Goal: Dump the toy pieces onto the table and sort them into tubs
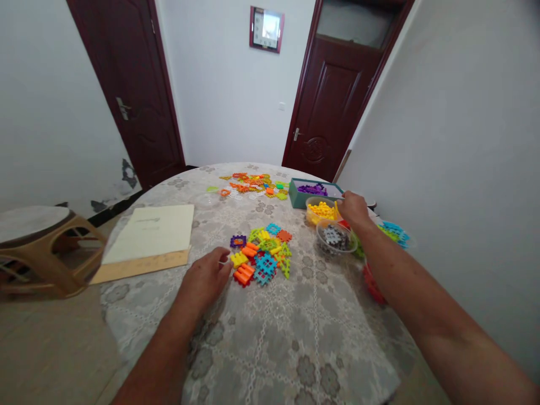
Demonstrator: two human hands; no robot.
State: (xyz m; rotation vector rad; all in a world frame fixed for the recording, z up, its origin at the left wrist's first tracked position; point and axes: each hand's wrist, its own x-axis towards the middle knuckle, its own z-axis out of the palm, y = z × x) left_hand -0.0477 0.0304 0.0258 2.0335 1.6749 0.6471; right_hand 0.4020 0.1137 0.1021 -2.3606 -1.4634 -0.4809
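My left hand (pixel 210 274) rests at the left side of a mixed pile of plastic building pieces, its fingers loosely bent and apart with nothing visible in them. Closest to it are a yellow piece (pixel 239 259) and an orange piece (pixel 244 274); blue lattice pieces (pixel 265 267) lie further right. Over on the right, my right hand (pixel 353 207) reaches to the rim of a clear bowl of yellow pieces (pixel 321 210). Its fingertips pinch a small yellow piece (pixel 336 208) upright above the bowl. My palm and wrist hide some of the containers behind them.
A bowl of grey pieces (pixel 334 238) stands in front of the yellow one. Behind is a green box (pixel 300 199) with purple pieces. A red container (pixel 373 284) sits under my right forearm. Orange pieces (pixel 253 183) lie scattered farther back. Paper (pixel 147 233) lies left; a stool (pixel 63 253) stands beyond.
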